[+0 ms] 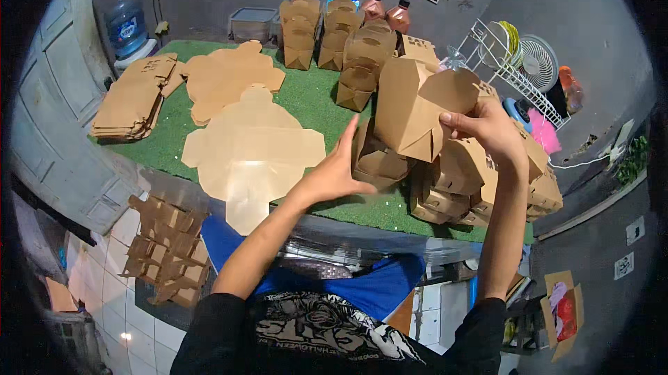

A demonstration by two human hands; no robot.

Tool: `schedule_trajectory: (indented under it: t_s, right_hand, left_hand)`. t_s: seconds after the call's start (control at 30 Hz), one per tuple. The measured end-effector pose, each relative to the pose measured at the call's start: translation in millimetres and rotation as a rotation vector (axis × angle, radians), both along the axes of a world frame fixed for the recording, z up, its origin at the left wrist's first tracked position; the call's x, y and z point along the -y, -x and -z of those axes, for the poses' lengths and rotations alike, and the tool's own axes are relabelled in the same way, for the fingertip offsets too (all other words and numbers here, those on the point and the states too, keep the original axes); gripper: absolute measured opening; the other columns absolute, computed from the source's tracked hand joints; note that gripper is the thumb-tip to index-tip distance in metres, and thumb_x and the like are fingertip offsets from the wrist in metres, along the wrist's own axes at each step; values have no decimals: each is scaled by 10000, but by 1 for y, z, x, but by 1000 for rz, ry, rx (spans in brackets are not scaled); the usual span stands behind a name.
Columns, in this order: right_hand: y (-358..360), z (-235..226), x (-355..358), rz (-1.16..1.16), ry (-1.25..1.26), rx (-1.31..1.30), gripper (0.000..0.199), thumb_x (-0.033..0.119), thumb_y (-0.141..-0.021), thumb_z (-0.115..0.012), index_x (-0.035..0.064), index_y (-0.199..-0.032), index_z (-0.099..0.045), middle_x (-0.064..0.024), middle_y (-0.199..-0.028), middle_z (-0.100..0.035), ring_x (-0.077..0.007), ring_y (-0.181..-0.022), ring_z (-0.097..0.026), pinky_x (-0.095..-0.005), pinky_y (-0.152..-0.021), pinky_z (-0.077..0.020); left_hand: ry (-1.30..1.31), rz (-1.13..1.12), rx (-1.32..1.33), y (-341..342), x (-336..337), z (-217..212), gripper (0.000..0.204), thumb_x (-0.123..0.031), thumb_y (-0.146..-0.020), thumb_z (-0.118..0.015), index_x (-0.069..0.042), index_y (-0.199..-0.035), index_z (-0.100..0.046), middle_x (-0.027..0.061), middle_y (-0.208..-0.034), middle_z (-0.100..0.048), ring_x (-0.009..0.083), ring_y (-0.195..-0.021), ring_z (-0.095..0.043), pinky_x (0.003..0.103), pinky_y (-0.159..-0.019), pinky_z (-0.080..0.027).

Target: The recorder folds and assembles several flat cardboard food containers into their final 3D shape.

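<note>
Right hand [487, 131]: thumb and fingers clamped on wall of open-topped brown cardboard box [403, 107], held above right half of green turf-covered tabletop [163, 156]. Left hand [334, 170]: thumb and fingers spread apart, beside nested brown open boxes [381, 163]; contact unclear. Apparently done: folded upright brown boxes [299, 37] near back edge, brown boxes [452, 177] at front right corner. Apparently left: flat light-brown cardboard blanks [243, 138], front edge to left.
</note>
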State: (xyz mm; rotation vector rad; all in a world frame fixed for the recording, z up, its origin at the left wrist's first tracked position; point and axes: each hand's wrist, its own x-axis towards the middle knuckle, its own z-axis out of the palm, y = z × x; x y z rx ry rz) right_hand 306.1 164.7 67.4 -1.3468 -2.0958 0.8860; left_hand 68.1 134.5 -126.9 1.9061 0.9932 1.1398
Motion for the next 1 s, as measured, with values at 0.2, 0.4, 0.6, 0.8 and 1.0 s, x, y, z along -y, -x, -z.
schedule_trajectory:
  t_s: [0.2,0.4,0.6,0.8,1.0]
  right_hand:
    - [14,7,-2,33,56,133,313,276,-817,-734,-25,-770,-659,-24,-657,-607,-87,-592,-550,-257,-548,-442]
    - [18,16,-2,39,-55,341,320,259,-815,-714,-42,-917,-678,-111,-740,-681,-176,-660,-629,-342,-654,-499]
    - [43,46,32,32,-303,403,280,91,-743,-661,14,-1011,-684,-214,-896,-674,-352,-810,-660,-396,-775,-514]
    - [32,61,44,-83,-388,407,249,59,-784,-609,-11,-1016,-664,-197,-852,-673,-296,-728,-664,-340,-690,-509]
    - [37,33,48,-125,-466,338,343,222,-793,-704,53,-1086,-649,-221,-1161,-617,-413,-1166,-521,-437,-1010,-401]
  left_hand:
    - [88,89,192,-7,-13,14,1355,-227,-597,-899,-72,-1475,122,260,-1524,-52,347,-1431,-115,426,-1164,-161]
    - [32,81,207,-11,-17,28,1344,-264,-591,-892,-75,-1476,102,261,-1518,-80,361,-1425,-131,431,-1160,-184]
    - [13,-26,163,-10,-13,25,1342,-325,-581,-889,-21,-1469,70,270,-1511,-119,371,-1407,-193,437,-1149,-232]
    - [39,-28,198,-10,-9,24,1325,-339,-596,-883,-14,-1471,58,270,-1500,-160,378,-1389,-242,439,-1138,-252]
    - [36,-62,142,-10,-6,25,1333,-324,-591,-880,-41,-1479,72,258,-1512,-131,382,-1398,-218,441,-1141,-247]
